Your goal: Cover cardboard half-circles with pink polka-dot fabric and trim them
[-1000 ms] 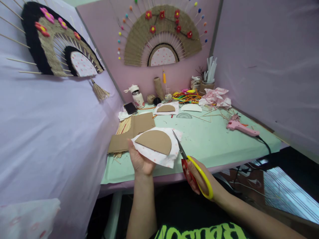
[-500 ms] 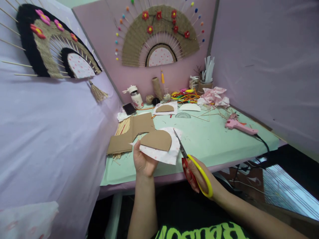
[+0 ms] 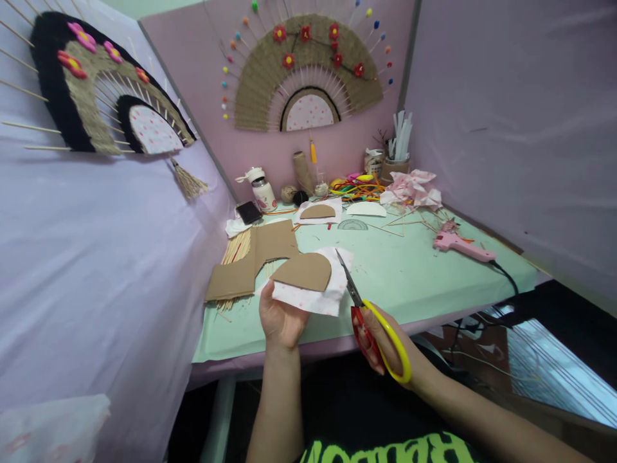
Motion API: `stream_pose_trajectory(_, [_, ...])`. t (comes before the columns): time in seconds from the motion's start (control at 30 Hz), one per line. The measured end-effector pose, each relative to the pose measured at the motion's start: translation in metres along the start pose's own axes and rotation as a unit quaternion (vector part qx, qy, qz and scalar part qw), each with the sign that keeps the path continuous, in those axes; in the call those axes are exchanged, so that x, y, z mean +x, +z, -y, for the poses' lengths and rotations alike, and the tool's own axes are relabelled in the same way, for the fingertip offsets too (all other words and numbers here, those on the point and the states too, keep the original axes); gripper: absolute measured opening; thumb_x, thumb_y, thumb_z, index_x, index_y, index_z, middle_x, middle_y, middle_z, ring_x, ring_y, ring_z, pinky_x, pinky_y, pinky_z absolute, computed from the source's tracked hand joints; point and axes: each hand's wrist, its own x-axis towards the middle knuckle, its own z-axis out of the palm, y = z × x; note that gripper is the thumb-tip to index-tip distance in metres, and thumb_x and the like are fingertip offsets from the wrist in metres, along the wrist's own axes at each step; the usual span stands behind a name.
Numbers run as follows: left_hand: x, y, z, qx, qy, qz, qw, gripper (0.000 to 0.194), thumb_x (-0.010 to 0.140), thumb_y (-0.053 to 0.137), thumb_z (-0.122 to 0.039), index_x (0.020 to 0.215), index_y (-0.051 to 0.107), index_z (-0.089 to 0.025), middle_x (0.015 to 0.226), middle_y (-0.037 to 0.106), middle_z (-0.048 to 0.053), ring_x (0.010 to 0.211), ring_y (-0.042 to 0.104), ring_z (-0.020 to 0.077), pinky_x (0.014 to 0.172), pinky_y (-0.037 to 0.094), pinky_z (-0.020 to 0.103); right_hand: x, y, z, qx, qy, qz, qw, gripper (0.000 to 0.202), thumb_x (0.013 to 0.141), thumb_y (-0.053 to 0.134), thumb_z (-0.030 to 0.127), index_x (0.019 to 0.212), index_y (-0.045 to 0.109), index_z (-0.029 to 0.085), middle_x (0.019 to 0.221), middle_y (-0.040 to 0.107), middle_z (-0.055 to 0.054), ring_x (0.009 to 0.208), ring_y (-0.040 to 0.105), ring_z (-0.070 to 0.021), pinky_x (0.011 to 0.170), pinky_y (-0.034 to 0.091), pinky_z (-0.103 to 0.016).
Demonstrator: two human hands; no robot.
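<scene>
A half-round piece of brown cardboard [image 3: 304, 271] lies on white patterned fabric [image 3: 318, 302], and both are in my left hand [image 3: 283, 316], gripped at their left end. The thumb is at the cardboard's lower left corner; the other fingers are partly hidden beneath the fabric. My right hand [image 3: 376, 337] is closed around the red and yellow handles of the scissors [image 3: 354, 289]. Their blades point up and away, beside the fabric's right edge, and look nearly closed.
Cut cardboard [image 3: 274, 241] covers thin sticks [image 3: 240, 247] at left. Behind are another half-round on fabric [image 3: 317, 211], a protractor [image 3: 352, 225], a bottle [image 3: 263, 193] and coloured cords [image 3: 359, 188]. A pink glue gun [image 3: 463, 247] with a cable lies right.
The fabric and cardboard have tilted slightly in my left hand, and the fabric's left tip no longer sticks out past the thumb. My right hand and the scissors have barely moved.
</scene>
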Motion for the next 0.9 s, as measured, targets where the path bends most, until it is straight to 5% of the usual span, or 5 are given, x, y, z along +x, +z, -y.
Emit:
stream_pose_trajectory(0.2, [-0.003, 0.001, 0.007, 0.057, -0.003, 0.001, 0.998, 0.049, 0.083, 0.055, -0.017, 0.132, 0.056, -0.022, 0.123, 0.069, 0.007, 0.124, 0.058, 0.0251, 0.113, 0.035, 0.045, 0.000, -0.001, -0.006, -0.004, -0.011, 0.007, 1.000, 0.050, 0.085, 0.047, 0.072, 0.083, 0.042, 0.022, 0.055, 0.044, 0.010, 0.031, 0.033, -0.0029, 0.027, 0.028, -0.014])
stream_pose_trajectory(0.6, [-0.004, 0.025, 0.018, 0.067, -0.027, -0.097, 0.993, 0.050, 0.085, 0.050, -0.002, 0.131, 0.057, -0.018, 0.094, 0.077, 0.005, 0.080, 0.073, 0.0178, 0.103, 0.048, 0.043, -0.002, -0.001, -0.008, -0.045, -0.079, 0.053, 0.994, 0.057, 0.082, 0.042, 0.079, 0.085, 0.043, 0.022, 0.060, 0.045, 0.007, 0.039, 0.039, -0.0062, 0.037, 0.034, -0.020])
stream_pose_trajectory(0.8, [-0.009, 0.018, 0.013, 0.099, -0.056, -0.030, 0.993, 0.056, 0.085, 0.049, -0.002, 0.136, 0.053, -0.022, 0.110, 0.075, 0.006, 0.101, 0.071, 0.0224, 0.110, 0.042, 0.045, -0.001, -0.010, -0.017, -0.084, -0.154, 0.076, 0.982, 0.060, 0.085, 0.035, 0.078, 0.100, 0.050, 0.022, 0.078, 0.061, -0.003, 0.065, 0.055, -0.0157, 0.067, 0.046, -0.031])
stream_pose_trajectory(0.9, [-0.010, 0.012, 0.011, 0.103, -0.065, -0.004, 0.993, 0.057, 0.083, 0.049, -0.002, 0.136, 0.054, -0.022, 0.111, 0.074, 0.006, 0.108, 0.068, 0.0242, 0.112, 0.039, 0.047, -0.003, -0.012, -0.016, -0.080, -0.154, 0.077, 0.982, 0.061, 0.084, 0.033, 0.079, 0.099, 0.052, 0.023, 0.082, 0.062, -0.004, 0.069, 0.055, -0.0178, 0.069, 0.046, -0.032])
